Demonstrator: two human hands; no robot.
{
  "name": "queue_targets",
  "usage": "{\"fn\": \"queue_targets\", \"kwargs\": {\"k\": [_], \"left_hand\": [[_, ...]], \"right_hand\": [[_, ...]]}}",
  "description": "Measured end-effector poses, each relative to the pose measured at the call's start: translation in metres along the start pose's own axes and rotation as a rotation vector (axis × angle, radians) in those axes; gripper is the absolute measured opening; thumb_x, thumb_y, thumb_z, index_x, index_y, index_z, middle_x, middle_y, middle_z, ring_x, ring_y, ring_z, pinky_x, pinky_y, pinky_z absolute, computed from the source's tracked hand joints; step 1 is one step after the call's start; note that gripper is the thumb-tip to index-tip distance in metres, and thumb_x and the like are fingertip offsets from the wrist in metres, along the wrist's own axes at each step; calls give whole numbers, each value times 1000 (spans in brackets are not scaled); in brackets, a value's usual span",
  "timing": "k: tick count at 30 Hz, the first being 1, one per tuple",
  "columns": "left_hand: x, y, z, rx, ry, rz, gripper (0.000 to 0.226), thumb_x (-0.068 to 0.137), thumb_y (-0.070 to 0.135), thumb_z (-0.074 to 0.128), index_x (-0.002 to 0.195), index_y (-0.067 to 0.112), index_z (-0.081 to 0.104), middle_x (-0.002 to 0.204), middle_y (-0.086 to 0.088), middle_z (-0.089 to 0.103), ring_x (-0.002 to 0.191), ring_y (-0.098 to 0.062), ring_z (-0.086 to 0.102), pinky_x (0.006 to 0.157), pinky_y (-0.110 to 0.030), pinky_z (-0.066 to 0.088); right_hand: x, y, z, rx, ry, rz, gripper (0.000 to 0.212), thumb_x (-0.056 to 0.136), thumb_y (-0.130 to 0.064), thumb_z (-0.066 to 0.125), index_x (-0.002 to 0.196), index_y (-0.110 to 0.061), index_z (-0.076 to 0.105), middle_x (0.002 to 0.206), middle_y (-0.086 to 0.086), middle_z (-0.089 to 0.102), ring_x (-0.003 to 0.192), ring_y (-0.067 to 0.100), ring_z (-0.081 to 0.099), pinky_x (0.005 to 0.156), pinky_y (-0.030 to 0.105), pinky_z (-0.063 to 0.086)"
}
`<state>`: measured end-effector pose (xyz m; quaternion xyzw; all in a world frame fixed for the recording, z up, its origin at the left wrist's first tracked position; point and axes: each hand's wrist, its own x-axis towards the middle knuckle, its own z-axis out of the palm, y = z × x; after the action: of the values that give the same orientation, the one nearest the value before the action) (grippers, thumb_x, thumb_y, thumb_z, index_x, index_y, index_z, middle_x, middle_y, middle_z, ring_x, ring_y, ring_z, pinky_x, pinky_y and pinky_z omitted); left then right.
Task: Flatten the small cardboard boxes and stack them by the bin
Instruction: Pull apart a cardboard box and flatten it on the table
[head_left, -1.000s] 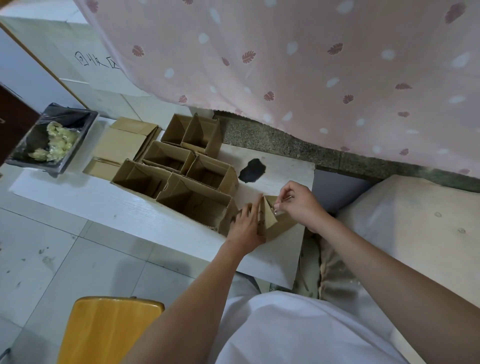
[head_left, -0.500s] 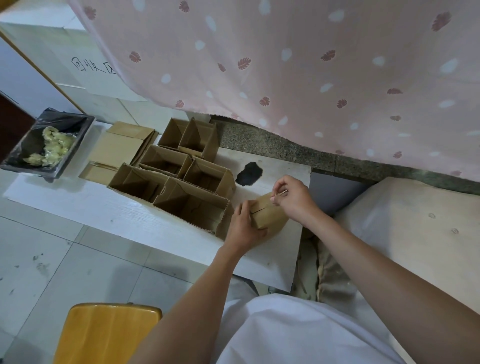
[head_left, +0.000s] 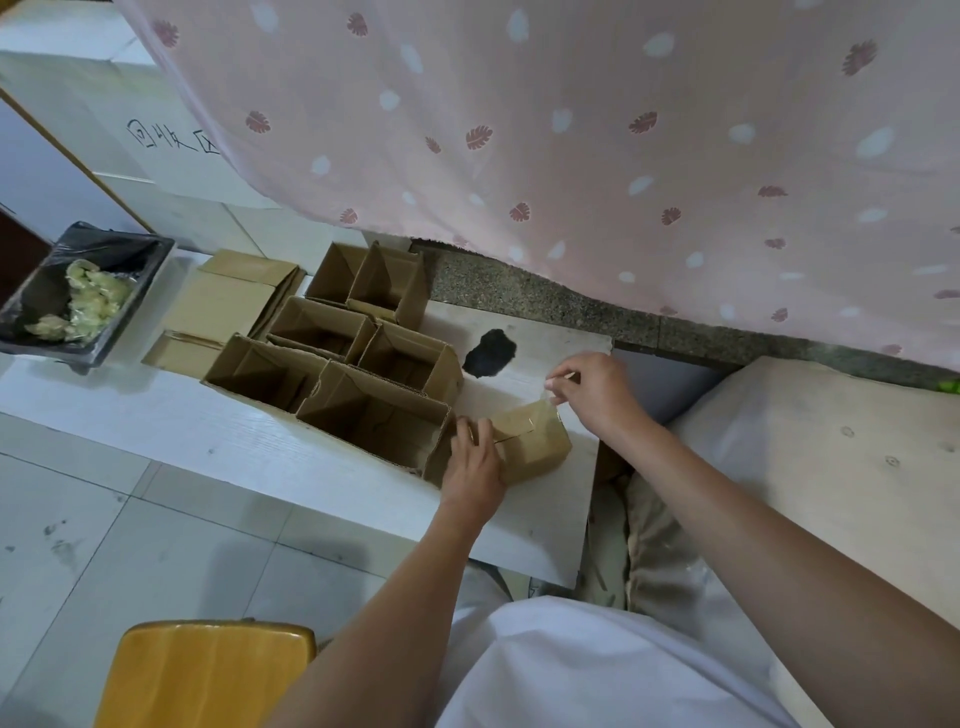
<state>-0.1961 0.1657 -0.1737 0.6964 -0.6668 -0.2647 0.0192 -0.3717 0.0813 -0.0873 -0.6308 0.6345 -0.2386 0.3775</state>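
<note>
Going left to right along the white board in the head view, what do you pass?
Bin → flattened boxes → open boxes → left hand → small closed box → right hand pinching tape.

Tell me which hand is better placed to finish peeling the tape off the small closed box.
The right hand: it already pinches the clear tape strip lifted from the small closed box. The left hand rests on the box, steadying it.
</note>
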Motion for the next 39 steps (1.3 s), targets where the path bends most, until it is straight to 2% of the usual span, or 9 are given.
{"fn": "queue_targets", "kwargs": {"k": [4,8,11,16,21,27,34,37,39], "left_hand": [[5,15,-1,63,30,110,79,91,45,64,146,8,22,162,-22,4,153,-37,-1,124,-49,9],[13,26,8,131,-13,249,79,104,50,35,160,8,-2,167,-14,-13,152,-28,-20,121,-43,-16],[14,26,17,131,-24,237,68,108,38,24,159,6,-9,166,-14,-15,152,-27,-20,124,-44,-14],[14,20,23,154,19,237,65,109,38,17,158,8,-13,166,-9,-16,151,-23,-23,122,-42,-17],[12,21,24,141,31,222,66,108,41,17,158,7,-12,166,-8,-16,151,-22,-23,121,-41,-19],[12,21,23,149,13,220,66,108,40,16,158,5,-11,166,-10,-17,152,-24,-22,122,-43,-19],[10,22,22,180,2,206,65,108,41,12,158,7,-13,166,-10,-19,151,-24,-24,122,-43,-17],[8,20,20,176,-6,212,66,108,43,13,158,7,-12,167,-10,-15,152,-24,-21,123,-44,-14],[8,19,20,185,-5,221,67,108,43,16,158,7,-12,167,-11,-11,153,-25,-18,123,-44,-15]], "right_hand": [[-4,5,5,-104,-67,18,6,85,-21,78,81,-16,78,76,-9,69,70,-1,60,60,6,41],[-8,8,8,-127,-117,8,11,81,-17,81,72,-16,74,82,-2,69,77,7,63,73,22,50],[-8,12,5,-138,-100,-25,15,78,-15,83,68,-11,73,87,1,64,80,14,61,75,27,50],[-11,21,-6,-230,-81,-123,7,83,-12,78,89,-10,79,90,-5,60,92,14,56,86,27,43],[-18,20,-9,-135,-92,-100,26,93,-7,66,117,-15,73,86,-8,64,76,1,56,72,2,39],[-23,14,-2,-105,-171,-60,9,86,-11,74,91,-15,80,96,-5,68,92,8,63,86,20,49],[-22,17,6,-278,-252,-94,24,77,-20,84,70,-22,61,78,-7,59,72,10,55,64,21,40],[-19,16,5,-280,-255,-136,22,77,-20,83,84,-24,63,83,-4,58,76,12,54,68,25,41],[-20,16,3,-287,-266,-161,34,82,-20,80,112,-31,69,89,-1,54,82,14,53,76,25,44]]}}
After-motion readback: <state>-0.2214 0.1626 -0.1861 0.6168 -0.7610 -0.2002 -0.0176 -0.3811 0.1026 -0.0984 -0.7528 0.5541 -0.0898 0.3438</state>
